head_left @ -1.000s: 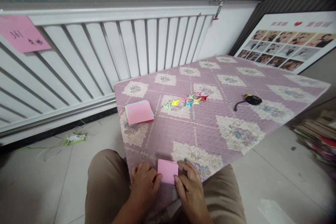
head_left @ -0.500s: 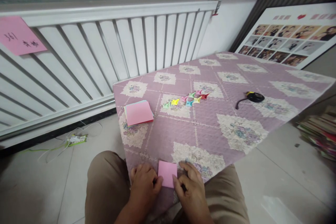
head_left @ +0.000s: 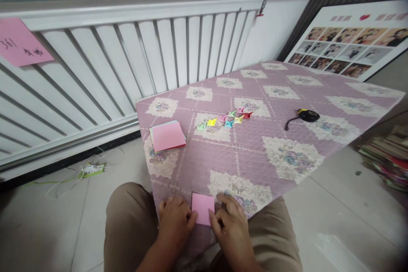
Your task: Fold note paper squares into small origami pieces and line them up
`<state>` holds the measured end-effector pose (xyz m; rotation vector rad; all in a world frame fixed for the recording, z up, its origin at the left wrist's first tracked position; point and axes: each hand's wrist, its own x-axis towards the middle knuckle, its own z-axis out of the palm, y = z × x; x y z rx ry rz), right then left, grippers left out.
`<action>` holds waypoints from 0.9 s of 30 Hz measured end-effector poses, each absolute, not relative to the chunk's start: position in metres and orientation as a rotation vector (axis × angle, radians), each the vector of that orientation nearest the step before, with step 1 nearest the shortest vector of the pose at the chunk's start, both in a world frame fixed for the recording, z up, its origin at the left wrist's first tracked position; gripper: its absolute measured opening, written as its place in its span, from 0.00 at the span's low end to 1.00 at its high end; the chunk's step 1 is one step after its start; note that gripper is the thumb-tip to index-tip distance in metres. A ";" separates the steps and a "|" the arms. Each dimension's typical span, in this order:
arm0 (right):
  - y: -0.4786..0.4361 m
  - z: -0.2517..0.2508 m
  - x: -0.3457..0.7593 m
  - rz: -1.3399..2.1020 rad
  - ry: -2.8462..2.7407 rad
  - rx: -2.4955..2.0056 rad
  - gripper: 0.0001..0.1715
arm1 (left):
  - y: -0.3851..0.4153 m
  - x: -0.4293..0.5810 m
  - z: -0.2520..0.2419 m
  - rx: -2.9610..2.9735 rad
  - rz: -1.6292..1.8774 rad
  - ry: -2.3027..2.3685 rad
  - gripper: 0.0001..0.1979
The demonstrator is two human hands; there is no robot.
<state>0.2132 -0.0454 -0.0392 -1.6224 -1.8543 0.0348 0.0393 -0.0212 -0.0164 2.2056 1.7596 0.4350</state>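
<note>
A small folded square of pink paper (head_left: 203,209) lies flat near the front corner of the cloth-covered table (head_left: 219,157). My left hand (head_left: 176,219) is closed at its left side, fingers curled on the cloth and thumb pressed to the paper's lower left edge. On the opposite side, my right hand (head_left: 230,223) pins the lower right edge with its thumb; its bent fingers curl beside the paper. Further back left sits a stack of coloured paper sheets (head_left: 168,136), pink on top. Several small folded paper shapes (head_left: 228,123) in mixed colours cluster mid-table.
A black and yellow corded object (head_left: 307,115) rests on the table's right part. Behind the table runs a white radiator (head_left: 178,51) with a pipe above it. A photo board (head_left: 347,46) leans at the back right. On the floor lie a power strip (head_left: 93,169) and stacked papers (head_left: 387,157).
The whole view has shifted very slightly. Both hands and the pink paper keep nearly the same position.
</note>
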 end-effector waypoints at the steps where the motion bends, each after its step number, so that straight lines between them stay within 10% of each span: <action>1: -0.045 -0.039 0.213 0.031 -1.855 -1.625 0.16 | -0.021 0.039 -0.017 2.213 0.434 1.763 0.12; 27: -0.047 -0.037 0.210 0.061 -1.847 -1.683 0.11 | -0.025 0.038 -0.023 2.576 0.536 1.586 0.02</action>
